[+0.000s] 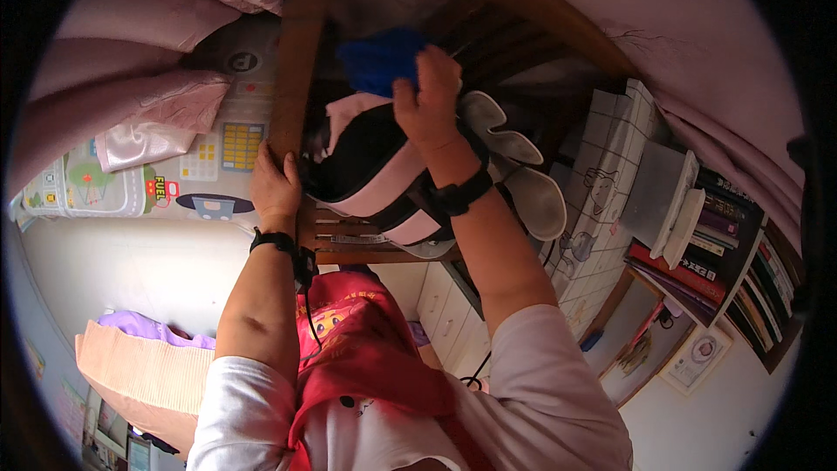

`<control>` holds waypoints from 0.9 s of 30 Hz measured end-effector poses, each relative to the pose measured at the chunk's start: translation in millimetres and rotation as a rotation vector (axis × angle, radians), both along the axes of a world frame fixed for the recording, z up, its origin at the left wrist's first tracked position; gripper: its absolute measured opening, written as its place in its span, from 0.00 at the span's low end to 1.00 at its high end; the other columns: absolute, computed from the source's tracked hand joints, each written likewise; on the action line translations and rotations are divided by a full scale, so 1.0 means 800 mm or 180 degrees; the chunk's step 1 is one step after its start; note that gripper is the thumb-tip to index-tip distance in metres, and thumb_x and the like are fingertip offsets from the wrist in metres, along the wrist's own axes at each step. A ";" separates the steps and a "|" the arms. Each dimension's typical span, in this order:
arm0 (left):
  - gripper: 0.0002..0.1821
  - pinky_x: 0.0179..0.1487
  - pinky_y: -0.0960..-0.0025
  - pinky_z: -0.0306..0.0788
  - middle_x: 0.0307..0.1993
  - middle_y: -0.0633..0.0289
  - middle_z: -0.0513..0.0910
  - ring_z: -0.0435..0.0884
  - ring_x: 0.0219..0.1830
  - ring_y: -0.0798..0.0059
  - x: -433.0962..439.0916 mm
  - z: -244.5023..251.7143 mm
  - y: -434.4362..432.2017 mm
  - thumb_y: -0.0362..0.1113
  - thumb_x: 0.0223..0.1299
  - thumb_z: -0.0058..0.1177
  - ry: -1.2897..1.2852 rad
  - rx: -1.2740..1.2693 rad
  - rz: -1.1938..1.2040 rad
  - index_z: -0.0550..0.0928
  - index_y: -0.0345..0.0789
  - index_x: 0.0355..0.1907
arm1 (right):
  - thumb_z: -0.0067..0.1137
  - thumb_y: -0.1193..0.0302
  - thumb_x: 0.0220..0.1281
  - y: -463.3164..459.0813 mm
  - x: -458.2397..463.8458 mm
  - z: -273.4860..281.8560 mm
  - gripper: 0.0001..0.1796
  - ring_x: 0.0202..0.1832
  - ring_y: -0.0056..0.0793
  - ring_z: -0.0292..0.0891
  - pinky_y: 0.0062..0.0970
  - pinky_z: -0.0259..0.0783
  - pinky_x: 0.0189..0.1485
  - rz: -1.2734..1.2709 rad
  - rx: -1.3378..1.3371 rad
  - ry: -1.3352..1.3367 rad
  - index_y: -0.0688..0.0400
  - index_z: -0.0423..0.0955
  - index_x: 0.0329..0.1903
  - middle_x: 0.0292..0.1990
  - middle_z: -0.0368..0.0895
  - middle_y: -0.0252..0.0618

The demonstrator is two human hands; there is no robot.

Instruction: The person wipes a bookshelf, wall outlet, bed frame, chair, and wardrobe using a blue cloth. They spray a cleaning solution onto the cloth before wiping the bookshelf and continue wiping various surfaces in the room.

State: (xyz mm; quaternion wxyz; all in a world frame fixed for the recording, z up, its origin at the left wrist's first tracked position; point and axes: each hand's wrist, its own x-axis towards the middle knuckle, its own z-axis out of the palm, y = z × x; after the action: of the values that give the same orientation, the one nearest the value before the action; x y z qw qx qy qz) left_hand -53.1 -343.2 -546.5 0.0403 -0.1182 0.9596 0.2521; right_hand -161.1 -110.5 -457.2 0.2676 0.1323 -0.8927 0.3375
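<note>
My right hand [428, 101] grips a blue cloth [382, 60], slightly blurred, above a dark wooden slatted surface. Just below that hand lies a pink-and-black fabric item [386, 176], perhaps a bag, with wide pink bands. Pale rounded flaps [533, 199] stick out on its right side. My left hand [276, 183] rests on a brown wooden board [297, 78], its fingers over the near part and its thumb along the right edge. Both wrists wear black bands, and a red apron [366, 327] covers my front.
Pink curtains [144, 6] hang at the upper left and right. A mat printed with roads and cars [196, 170] lies left of the board. White tile-patterned panels [595, 183] and a bookshelf [713, 229] stand at right. A curved wooden rail [556, 6] arches overhead.
</note>
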 end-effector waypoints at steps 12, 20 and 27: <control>0.30 0.50 0.55 0.69 0.50 0.42 0.73 0.73 0.49 0.46 0.002 -0.006 -0.003 0.48 0.60 0.44 -0.0058 0.0005 -0.0008 0.63 0.31 0.59 | 0.56 0.72 0.51 0.057 0.002 0.039 0.18 0.45 0.48 0.67 0.46 0.64 0.47 -0.0174 0.0104 -0.0324 0.61 0.68 0.47 0.44 0.71 0.49; 0.30 0.51 0.55 0.68 0.50 0.40 0.73 0.73 0.50 0.45 -0.001 -0.001 0.002 0.49 0.61 0.44 -0.0207 -0.0058 0.0063 0.62 0.29 0.59 | 0.50 0.71 0.60 0.262 0.088 0.141 0.18 0.46 0.31 0.69 0.27 0.62 0.56 -0.1992 -0.1764 -0.1423 0.65 0.70 0.52 0.46 0.75 0.42; 0.31 0.51 0.56 0.68 0.51 0.41 0.73 0.73 0.50 0.45 -0.002 0.007 0.003 0.49 0.61 0.43 -0.0442 -0.0016 0.0080 0.62 0.29 0.60 | 0.51 0.69 0.60 0.316 0.089 0.139 0.20 0.49 0.31 0.70 0.25 0.62 0.56 -0.1972 -0.1174 -0.2118 0.66 0.69 0.53 0.48 0.75 0.43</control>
State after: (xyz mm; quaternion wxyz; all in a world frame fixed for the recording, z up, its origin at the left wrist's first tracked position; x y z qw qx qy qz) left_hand -54.5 -340.5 -541.3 0.1033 -0.1475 0.9536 0.2415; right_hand -90.1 142.2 -345.9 0.0747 -0.3042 -0.8525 0.4185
